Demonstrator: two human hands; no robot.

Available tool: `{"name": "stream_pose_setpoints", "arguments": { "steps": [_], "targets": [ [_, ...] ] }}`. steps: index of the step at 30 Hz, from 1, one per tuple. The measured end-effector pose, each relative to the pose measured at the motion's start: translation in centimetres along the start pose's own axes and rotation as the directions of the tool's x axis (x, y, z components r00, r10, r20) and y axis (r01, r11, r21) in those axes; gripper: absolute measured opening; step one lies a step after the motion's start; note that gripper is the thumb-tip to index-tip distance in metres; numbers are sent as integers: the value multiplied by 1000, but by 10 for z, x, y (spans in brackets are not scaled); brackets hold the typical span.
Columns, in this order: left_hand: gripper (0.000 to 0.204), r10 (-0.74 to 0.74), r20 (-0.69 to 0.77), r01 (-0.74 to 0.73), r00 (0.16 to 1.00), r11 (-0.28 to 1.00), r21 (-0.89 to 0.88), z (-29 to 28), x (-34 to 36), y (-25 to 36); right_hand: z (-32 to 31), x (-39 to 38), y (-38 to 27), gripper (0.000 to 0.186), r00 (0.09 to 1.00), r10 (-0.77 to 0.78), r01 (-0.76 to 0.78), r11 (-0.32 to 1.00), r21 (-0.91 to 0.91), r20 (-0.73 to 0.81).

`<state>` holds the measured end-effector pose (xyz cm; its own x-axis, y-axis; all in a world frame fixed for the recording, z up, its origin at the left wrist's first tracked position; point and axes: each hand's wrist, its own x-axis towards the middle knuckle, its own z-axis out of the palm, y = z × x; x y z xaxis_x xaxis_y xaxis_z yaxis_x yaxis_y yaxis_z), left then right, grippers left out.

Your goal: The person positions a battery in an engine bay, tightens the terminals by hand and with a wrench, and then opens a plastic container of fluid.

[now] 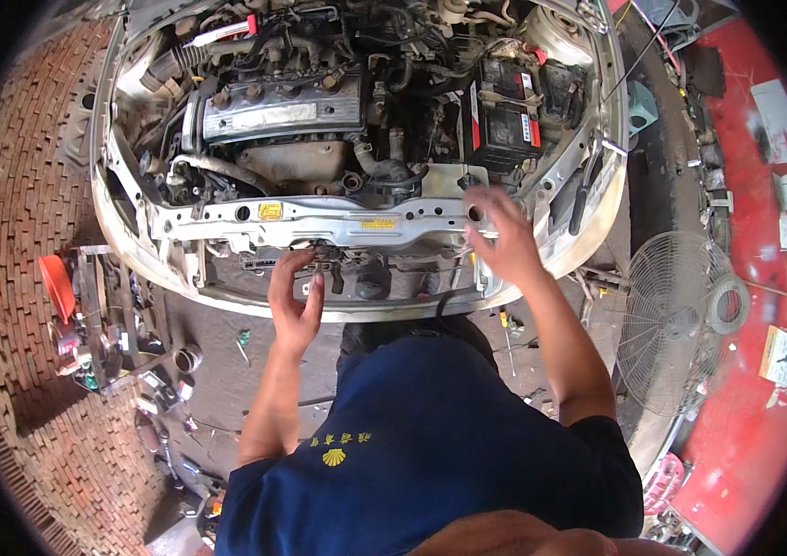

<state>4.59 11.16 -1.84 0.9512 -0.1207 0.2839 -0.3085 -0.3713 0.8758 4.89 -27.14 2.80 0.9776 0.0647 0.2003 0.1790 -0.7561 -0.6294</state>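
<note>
The left hand [293,301] was at the middle of the frame, its thumb and fingertips bent around a small dark latch piece [327,256] just below the silver crossbar [315,222] of a car's open front; whether the fingers were closed tight on that piece could not be told. The right hand [503,236], slightly blurred, was right of centre at the crossbar's right part, palm open and fingers spread, grasping nothing; whether its fingertips touched the metal was unclear. The crossbar ran from left of centre to right of centre, with a yellow label [270,211] on its left part. Above it, in the upper middle of the frame, sat the engine cover [273,113], and at the upper right a black battery [505,125] with red edges. A dark blue shirt [468,426] filled the lower middle. At the left edge lay reddish brick paving [32,204], with an orange funnel-like piece [57,287] near it at middle left. A round wire fan guard [662,315] stood at middle right, beside a red surface [732,463] at the right edge.
</note>
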Motion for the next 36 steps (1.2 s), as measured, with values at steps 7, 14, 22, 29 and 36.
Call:
{"name": "stream_pose_setpoints", "arguments": {
  "steps": [7,14,22,29,36],
  "targets": [
    [28,-71,-83,73,994,997,28,-12,-41,4,-20,122,100,62,1000,3,-10,942,-335,-21],
    [28,-346,-158,362,925,928,90,-15,-112,-2,-12,180,177,68,977,152,-37,809,-587,147],
    [39,-747,-225,778,626,578,245,-22,-261,-70,-8,163,194,48,997,-76,56,858,-511,-18],
    [46,-911,-210,897,354,267,353,-33,-390,-99,-14,173,197,52,989,-13,90,850,-519,149],
    [58,-940,-197,935,279,220,277,-35,-421,-92,-2,195,243,45,934,-60,253,807,-534,352]
  ]
}}
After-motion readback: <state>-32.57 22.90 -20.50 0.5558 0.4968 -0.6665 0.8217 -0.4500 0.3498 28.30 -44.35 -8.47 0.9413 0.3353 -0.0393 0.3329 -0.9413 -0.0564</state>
